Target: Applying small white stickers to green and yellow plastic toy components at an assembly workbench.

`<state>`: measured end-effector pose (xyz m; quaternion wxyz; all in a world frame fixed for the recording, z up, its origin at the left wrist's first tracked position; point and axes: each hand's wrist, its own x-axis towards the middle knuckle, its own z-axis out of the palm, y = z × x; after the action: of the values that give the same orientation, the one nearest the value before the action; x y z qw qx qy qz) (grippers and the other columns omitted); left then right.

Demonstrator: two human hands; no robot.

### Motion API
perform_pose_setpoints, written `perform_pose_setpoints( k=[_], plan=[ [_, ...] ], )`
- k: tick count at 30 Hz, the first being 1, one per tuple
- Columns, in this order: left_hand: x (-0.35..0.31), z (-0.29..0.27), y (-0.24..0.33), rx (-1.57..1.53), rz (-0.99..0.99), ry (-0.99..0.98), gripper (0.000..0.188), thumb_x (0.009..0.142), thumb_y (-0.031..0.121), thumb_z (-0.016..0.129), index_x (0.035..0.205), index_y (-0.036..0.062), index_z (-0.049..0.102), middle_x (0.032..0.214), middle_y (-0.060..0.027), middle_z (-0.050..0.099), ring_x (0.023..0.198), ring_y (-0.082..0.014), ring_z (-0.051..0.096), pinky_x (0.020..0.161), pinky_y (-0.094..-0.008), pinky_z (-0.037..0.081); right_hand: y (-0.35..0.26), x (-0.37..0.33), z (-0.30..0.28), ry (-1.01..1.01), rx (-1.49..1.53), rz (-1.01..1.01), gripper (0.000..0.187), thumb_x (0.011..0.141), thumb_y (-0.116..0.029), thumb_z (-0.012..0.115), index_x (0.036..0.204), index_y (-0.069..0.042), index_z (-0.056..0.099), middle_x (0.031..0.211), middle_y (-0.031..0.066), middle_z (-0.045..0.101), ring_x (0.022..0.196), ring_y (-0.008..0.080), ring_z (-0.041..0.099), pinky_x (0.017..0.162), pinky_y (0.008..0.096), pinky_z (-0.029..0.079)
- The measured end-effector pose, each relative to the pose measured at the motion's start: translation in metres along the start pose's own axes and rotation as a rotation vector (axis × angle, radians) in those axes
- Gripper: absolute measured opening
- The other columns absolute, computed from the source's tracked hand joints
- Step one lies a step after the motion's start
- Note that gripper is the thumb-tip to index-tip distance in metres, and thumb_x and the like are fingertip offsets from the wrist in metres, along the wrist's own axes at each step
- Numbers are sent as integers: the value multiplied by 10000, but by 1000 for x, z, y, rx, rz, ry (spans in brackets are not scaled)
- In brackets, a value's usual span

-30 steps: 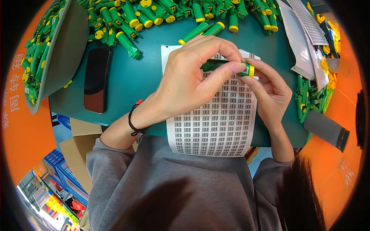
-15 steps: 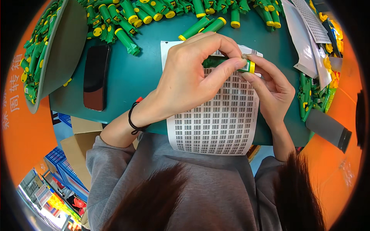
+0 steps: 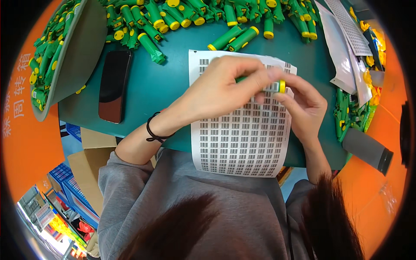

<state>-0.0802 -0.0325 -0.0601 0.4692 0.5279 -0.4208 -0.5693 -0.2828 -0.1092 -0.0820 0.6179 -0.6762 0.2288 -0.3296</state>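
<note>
Over the sheet of barcode labels (image 3: 240, 143), my left hand (image 3: 225, 89) is closed round a green tube with a yellow end cap (image 3: 282, 86). Most of the tube is hidden behind the left fingers. A small white barcode label (image 3: 273, 87) shows on its side beside the cap. My right hand (image 3: 307, 104) has thumb and index finger curled at the capped end, one below and one above, seemingly touching the tube. The white sheet lies partly on the green table and curves down over its near edge.
Many green tubes with yellow caps (image 3: 173, 19) are heaped along the table's far side. A grey bin (image 3: 82, 65) with more tubes stands left, near a black phone (image 3: 115, 86). White sheets (image 3: 336, 56) and a grey cylinder (image 3: 364, 149) are at right.
Both hands and the tube have come slightly lower. My left fingers, arched over the tube before, now lie flatter along it. The whole view has shifted a little.
</note>
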Motion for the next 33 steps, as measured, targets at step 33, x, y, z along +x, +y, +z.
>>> perform_pose_setpoints(
  k=[33],
  plan=[
    [22, 17, -24, 781, 1005, 411, 221, 750, 47, 801, 963, 37, 744, 962, -58, 692, 828, -228, 650, 683, -323, 523, 3, -1, -11, 68, 13, 176, 231, 1010, -107, 564, 1119, 72, 661, 1128, 55, 620, 1036, 108, 586, 901, 250, 463]
  ],
)
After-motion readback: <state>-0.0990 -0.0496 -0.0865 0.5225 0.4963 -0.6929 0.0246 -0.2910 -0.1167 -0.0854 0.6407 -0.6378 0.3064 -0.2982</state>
